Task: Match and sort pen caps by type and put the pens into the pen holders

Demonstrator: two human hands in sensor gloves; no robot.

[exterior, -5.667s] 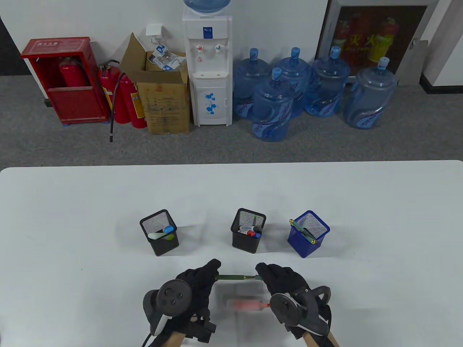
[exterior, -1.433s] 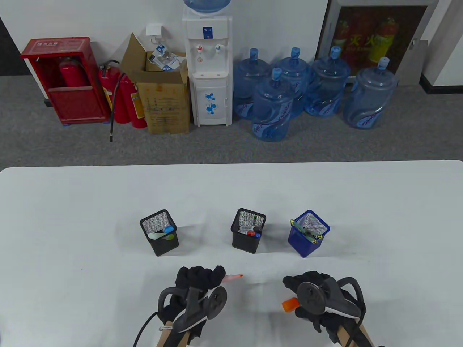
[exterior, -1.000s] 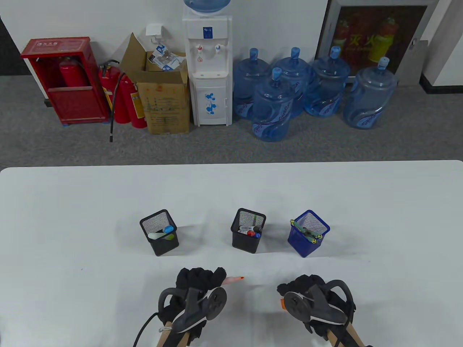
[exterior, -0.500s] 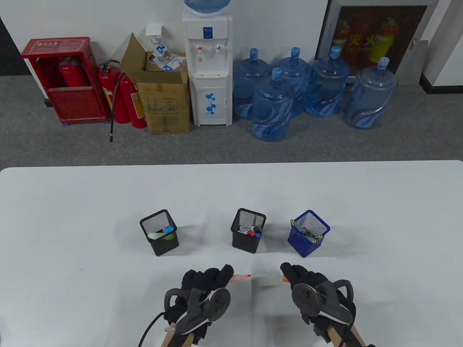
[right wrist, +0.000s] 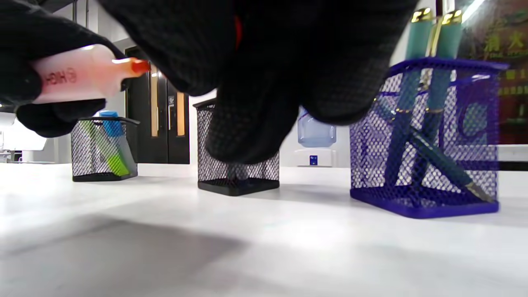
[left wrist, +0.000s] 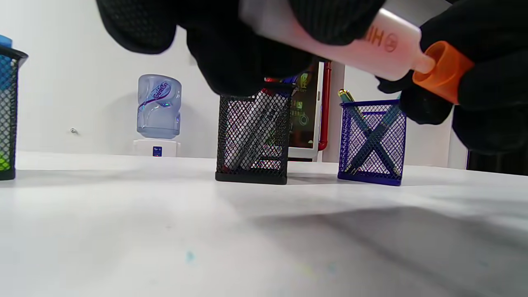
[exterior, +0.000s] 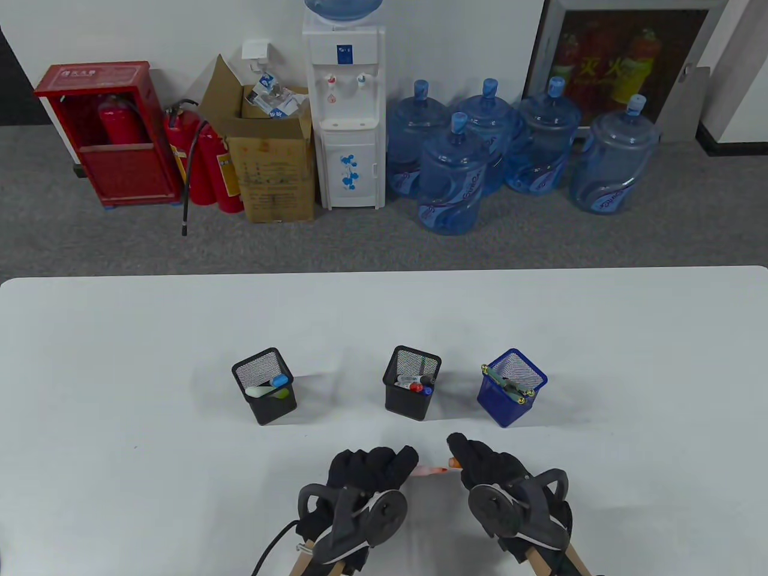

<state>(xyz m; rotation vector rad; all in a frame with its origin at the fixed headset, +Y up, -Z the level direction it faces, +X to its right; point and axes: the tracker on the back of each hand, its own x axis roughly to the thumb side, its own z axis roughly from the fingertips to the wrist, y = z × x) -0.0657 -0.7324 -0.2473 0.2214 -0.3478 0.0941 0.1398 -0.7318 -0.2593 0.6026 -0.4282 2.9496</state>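
My left hand grips a pale pink highlighter by its barrel, orange tip pointing right. My right hand pinches the orange cap right at that tip. In the left wrist view the cap sits against the highlighter's nose. The right wrist view still shows the bare orange tip. Behind the hands stand three holders. The left black mesh holder has highlighters, the middle black holder has markers, and the blue holder has teal pens.
The white table stretches wide around the holders, with its far edge beyond them. Past it on the floor are water bottles, a dispenser, a cardboard box and red extinguishers.
Both hands have closed in on each other. The left moved right with the highlighter, and the right moved left and up with the orange cap until it met the tip.
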